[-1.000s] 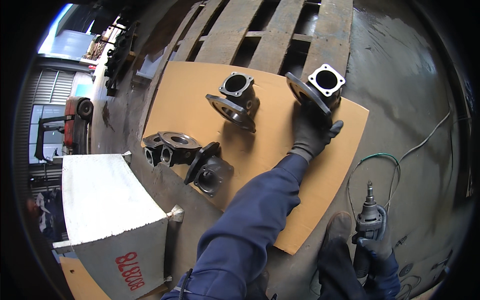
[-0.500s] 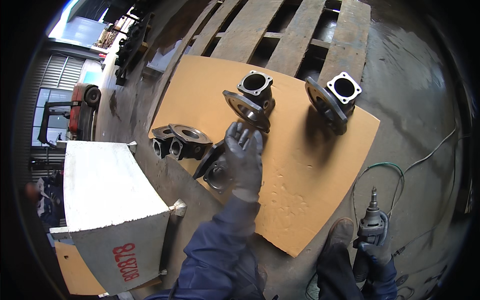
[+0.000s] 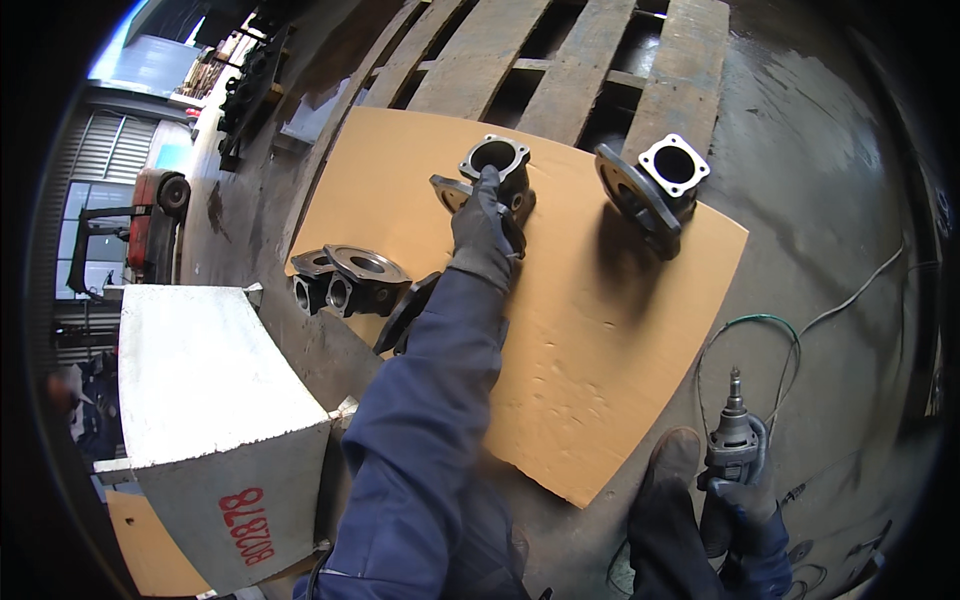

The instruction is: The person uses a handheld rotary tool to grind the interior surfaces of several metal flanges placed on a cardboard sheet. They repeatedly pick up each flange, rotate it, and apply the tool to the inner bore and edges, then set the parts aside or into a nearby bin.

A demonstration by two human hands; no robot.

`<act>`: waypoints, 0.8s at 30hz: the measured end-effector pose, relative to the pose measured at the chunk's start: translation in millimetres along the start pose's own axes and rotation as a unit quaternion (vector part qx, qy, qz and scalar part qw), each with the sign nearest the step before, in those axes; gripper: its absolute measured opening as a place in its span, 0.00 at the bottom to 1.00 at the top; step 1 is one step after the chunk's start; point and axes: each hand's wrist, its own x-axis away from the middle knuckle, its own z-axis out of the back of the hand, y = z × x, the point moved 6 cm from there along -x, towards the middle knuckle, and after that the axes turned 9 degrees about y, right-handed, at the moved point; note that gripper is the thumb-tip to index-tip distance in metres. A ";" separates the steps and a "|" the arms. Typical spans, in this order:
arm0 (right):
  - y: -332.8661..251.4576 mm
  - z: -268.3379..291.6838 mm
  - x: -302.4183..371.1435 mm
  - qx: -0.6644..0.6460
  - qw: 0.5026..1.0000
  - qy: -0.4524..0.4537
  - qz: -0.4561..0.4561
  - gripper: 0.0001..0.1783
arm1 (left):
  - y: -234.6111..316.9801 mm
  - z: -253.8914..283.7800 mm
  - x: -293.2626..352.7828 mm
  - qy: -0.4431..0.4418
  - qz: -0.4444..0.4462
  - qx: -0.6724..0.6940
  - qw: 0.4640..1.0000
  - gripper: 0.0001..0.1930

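Observation:
My left hand [image 3: 482, 240], in a dark glove, is closed on the middle casting [image 3: 515, 185], a dark flanged pipe fitting with a bright machined square face. One finger rests by the bore's rim; the glove hides much of the lower flange. Down at the right, my gloved right hand [image 3: 742, 500] grips a grey corded power tool [image 3: 735, 440], its narrow tip pointing up and away. A similar flanged casting [image 3: 650, 200] stands to the right on the tan board [image 3: 570, 330]. Several more castings [image 3: 365, 280] sit at the board's left edge, one partly behind my sleeve.
A wooden pallet [image 3: 490, 60] lies beyond the board. At the left stands a white-topped grey box [image 3: 215, 370] with red markings. A cable [image 3: 850, 300] loops over the floor at the right, near my shoe [image 3: 675, 455]. A red forklift [image 3: 150, 215] is farther off.
My left hand has moved up and away from above the near casting to the middle one and closed on it. My right hand still holds the power tool.

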 end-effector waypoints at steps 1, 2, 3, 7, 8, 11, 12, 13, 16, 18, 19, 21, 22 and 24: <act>0.1 0.6 -0.2 0.002 1.000 -0.006 0.007 0.65 | -1.2 -2.4 0.8 -0.014 0.011 0.006 1.000 0.19; 0.4 0.9 0.4 0.001 1.000 -0.014 0.020 0.65 | -1.7 -3.8 6.4 -0.028 0.006 0.015 0.999 0.18; 1.4 2.4 1.4 0.009 1.000 -0.018 0.024 0.65 | 2.8 -0.2 13.5 -0.036 0.018 -0.033 0.999 0.18; 9.8 7.4 5.2 -0.002 0.999 -0.018 0.028 0.64 | 16.2 16.8 79.6 -0.145 0.032 -0.172 0.974 0.20; 10.9 6.5 5.9 0.025 0.999 -0.030 0.030 0.64 | 24.0 30.5 98.6 -0.157 0.029 -0.253 0.954 0.24; 10.0 6.5 8.1 0.019 0.999 -0.038 0.013 0.63 | 21.4 57.8 167.0 -0.222 -0.013 -0.298 0.928 0.20; 6.5 5.5 9.0 0.030 0.998 -0.045 0.020 0.63 | 19.7 61.7 183.9 -0.245 -0.014 -0.323 0.914 0.19; 3.3 2.9 9.9 0.039 0.998 -0.050 0.027 0.63 | 15.6 62.7 197.4 -0.262 -0.019 -0.362 0.894 0.17; -4.7 -6.6 14.1 0.083 0.994 -0.074 0.016 0.63 | 1.4 70.5 228.3 -0.196 0.022 -0.351 0.915 0.11; -11.0 -13.1 17.4 0.140 0.985 -0.097 0.032 0.63 | -2.9 68.8 243.0 -0.191 -0.026 -0.369 0.909 0.12; -12.2 -16.9 19.0 0.130 0.986 -0.101 0.037 0.62 | -4.8 67.0 247.5 -0.201 -0.074 -0.419 0.882 0.14; -8.7 -22.8 20.9 0.131 0.984 -0.121 -0.006 0.62 | -13.7 69.6 255.8 -0.214 -0.096 -0.431 0.871 0.24; -8.3 -26.0 21.8 0.138 0.981 -0.138 -0.010 0.63 | -19.4 74.3 257.2 -0.203 -0.090 -0.444 0.868 0.23; -9.6 -31.6 21.7 0.261 0.952 -0.157 0.041 0.62 | -31.4 83.0 259.0 -0.189 -0.076 -0.473 0.857 0.23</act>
